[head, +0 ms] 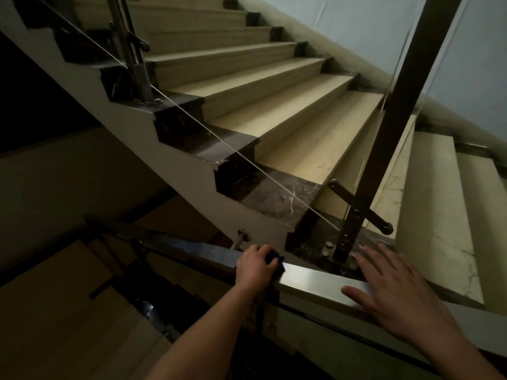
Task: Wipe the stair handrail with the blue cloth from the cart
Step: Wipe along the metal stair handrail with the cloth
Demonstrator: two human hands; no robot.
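A flat steel handrail (310,278) runs from the lower left down the stairwell to the lower right. My left hand (255,267) grips the blue cloth (274,257) and presses it on top of the rail; only a small dark-blue fold shows past the fingers. My right hand (395,292) lies flat on the rail further right, fingers spread and straight, holding nothing. The cart is not in view.
A dark metal post (384,149) with bracket arms stands just behind the rail. A glass panel edge (233,152) slants along the beige stairs (274,111) rising ahead. A second post (129,48) stands at upper left. A lower flight drops away at bottom left.
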